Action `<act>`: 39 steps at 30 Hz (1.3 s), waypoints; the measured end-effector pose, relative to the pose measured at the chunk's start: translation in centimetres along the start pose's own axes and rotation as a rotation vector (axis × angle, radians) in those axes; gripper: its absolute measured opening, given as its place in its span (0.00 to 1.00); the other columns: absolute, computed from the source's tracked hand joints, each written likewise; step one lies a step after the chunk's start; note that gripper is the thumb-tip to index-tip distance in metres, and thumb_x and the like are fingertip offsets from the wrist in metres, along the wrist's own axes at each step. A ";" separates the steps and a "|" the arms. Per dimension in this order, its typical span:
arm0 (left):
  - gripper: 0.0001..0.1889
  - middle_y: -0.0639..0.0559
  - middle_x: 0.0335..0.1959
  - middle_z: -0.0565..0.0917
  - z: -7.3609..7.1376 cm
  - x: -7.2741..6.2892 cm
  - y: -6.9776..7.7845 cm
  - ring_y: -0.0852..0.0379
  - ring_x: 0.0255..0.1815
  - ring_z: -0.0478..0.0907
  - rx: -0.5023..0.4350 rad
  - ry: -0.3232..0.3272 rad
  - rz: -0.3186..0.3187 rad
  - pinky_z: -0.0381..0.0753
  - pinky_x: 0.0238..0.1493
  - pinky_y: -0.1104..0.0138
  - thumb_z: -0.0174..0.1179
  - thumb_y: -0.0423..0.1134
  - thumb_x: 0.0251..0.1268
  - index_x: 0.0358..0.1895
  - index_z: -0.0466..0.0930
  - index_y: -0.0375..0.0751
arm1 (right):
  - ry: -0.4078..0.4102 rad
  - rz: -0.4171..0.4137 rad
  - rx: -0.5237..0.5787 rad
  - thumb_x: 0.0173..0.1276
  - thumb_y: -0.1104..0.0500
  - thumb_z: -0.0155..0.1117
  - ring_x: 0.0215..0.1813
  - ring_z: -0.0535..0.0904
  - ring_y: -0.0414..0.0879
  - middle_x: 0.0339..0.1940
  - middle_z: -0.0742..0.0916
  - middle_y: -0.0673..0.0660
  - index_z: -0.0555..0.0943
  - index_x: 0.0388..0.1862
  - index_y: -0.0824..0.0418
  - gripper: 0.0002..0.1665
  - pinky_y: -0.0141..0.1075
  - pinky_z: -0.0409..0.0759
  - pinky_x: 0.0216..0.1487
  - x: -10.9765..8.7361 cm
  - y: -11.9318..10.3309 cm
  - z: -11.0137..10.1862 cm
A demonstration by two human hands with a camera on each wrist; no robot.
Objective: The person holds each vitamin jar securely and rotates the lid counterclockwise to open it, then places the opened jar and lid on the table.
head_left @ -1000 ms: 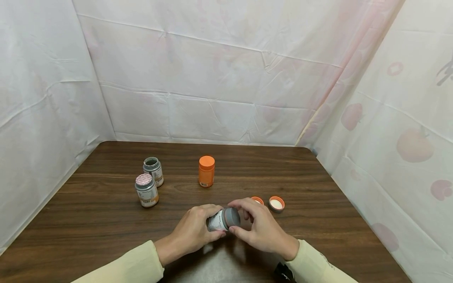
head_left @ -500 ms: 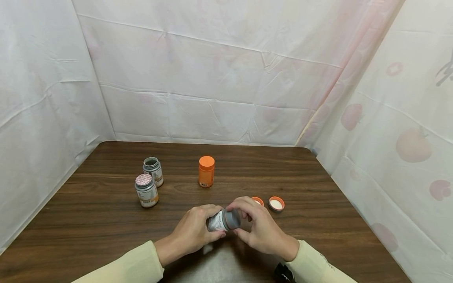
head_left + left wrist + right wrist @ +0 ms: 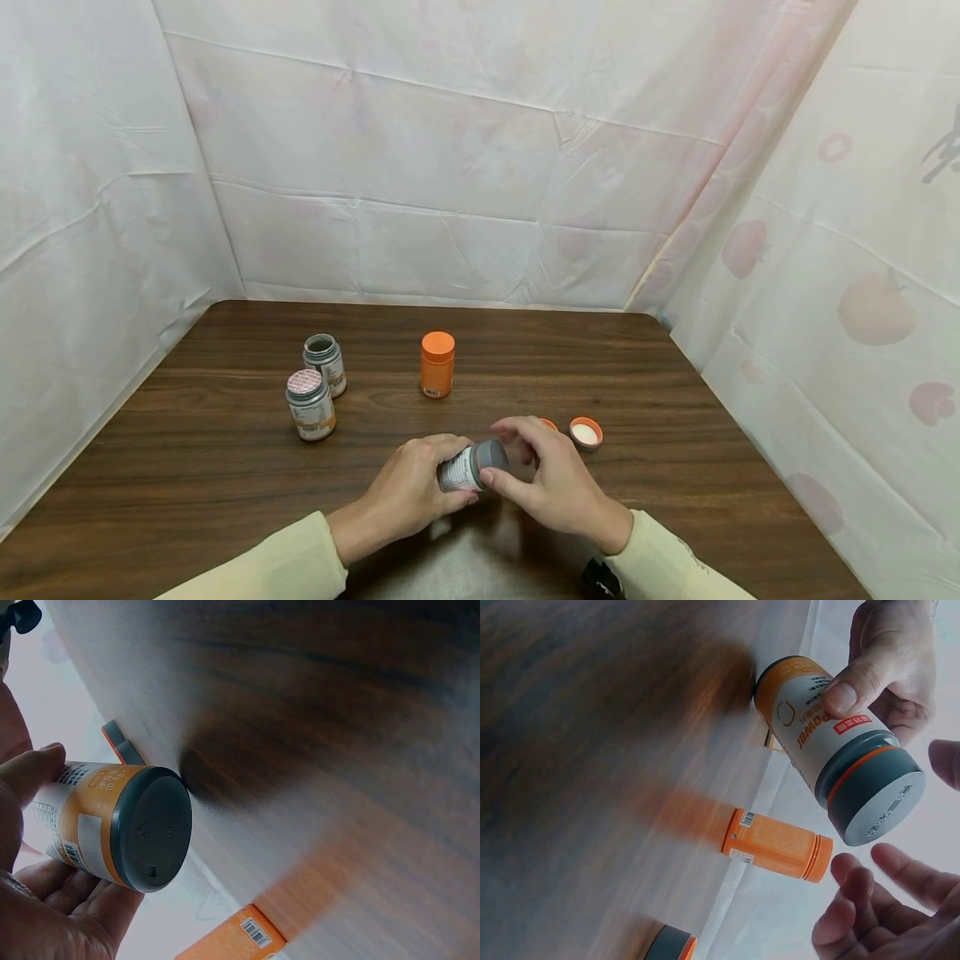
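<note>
In the head view, my left hand [image 3: 408,492] grips a grey pill bottle [image 3: 457,472] with a white and orange label. The bottle lies tilted, its cap end toward my right hand [image 3: 555,483]. A grey cap [image 3: 877,799] with an orange ring sits on the bottle's neck. My right hand is spread around the cap; in the right wrist view its fingers [image 3: 862,892] stand apart from the cap. The bottle's dark base [image 3: 154,829] faces the left wrist camera, its lower edge at the tabletop. Thumb and fingers of the left hand wrap the label.
An upright orange bottle [image 3: 437,365] stands beyond the hands. On the left are an uncapped grey bottle [image 3: 326,367] and another with a printed seal [image 3: 311,408]. An upturned cap [image 3: 586,433] lies right; a second cap [image 3: 550,423] is partly behind my right hand.
The right hand's fingers have shifted about the cap, its forefinger lifting off and its thumb moving up slightly. The left hand and the bottle keep their place.
</note>
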State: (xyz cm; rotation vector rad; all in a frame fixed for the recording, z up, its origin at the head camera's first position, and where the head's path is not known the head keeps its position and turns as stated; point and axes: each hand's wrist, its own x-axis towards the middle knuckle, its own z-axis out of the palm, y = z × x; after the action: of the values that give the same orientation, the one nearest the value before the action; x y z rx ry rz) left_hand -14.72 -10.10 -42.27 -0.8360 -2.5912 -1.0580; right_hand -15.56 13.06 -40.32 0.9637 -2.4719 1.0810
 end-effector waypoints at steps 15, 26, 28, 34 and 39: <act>0.22 0.63 0.45 0.85 -0.1 0.0 0.0 0.67 0.39 0.79 -0.011 -0.019 -0.014 0.80 0.40 0.69 0.82 0.43 0.49 0.49 0.85 0.54 | -0.073 0.170 0.020 0.67 0.39 0.72 0.24 0.72 0.35 0.32 0.83 0.43 0.84 0.49 0.53 0.22 0.30 0.73 0.24 0.0 -0.1 0.2; 0.21 0.63 0.45 0.85 -0.1 0.0 0.0 0.67 0.39 0.79 -0.020 -0.021 -0.013 0.80 0.40 0.69 0.82 0.43 0.49 0.48 0.85 0.55 | -0.077 0.105 0.033 0.66 0.45 0.75 0.25 0.71 0.37 0.34 0.84 0.44 0.83 0.50 0.50 0.19 0.29 0.71 0.25 0.1 0.0 0.2; 0.21 0.63 0.45 0.85 -0.1 0.0 0.0 0.67 0.39 0.79 -0.020 -0.023 -0.013 0.80 0.40 0.69 0.82 0.43 0.49 0.48 0.85 0.55 | -0.073 0.087 0.031 0.64 0.48 0.77 0.27 0.73 0.40 0.35 0.84 0.43 0.82 0.51 0.51 0.20 0.30 0.72 0.28 0.1 0.0 0.1; 0.21 0.63 0.45 0.85 -0.1 0.0 0.0 0.67 0.39 0.79 -0.019 -0.017 -0.006 0.81 0.41 0.68 0.82 0.42 0.49 0.47 0.85 0.55 | -0.067 0.016 0.035 0.60 0.52 0.80 0.32 0.75 0.44 0.36 0.83 0.44 0.82 0.55 0.51 0.26 0.31 0.73 0.31 -0.1 0.1 -0.1; 0.21 0.62 0.45 0.85 -0.1 0.0 -0.1 0.67 0.39 0.79 -0.014 -0.008 0.006 0.81 0.41 0.68 0.82 0.42 0.49 0.47 0.85 0.54 | -0.070 -0.040 0.044 0.56 0.58 0.82 0.34 0.74 0.45 0.32 0.81 0.53 0.81 0.57 0.51 0.30 0.29 0.71 0.30 -0.1 0.1 -0.2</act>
State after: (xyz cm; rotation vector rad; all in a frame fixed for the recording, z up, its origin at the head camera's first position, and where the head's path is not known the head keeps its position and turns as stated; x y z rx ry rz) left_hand -14.73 -10.20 -42.26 -0.8520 -2.5890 -1.0744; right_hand -15.57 13.30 -40.30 1.0767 -2.4824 1.1115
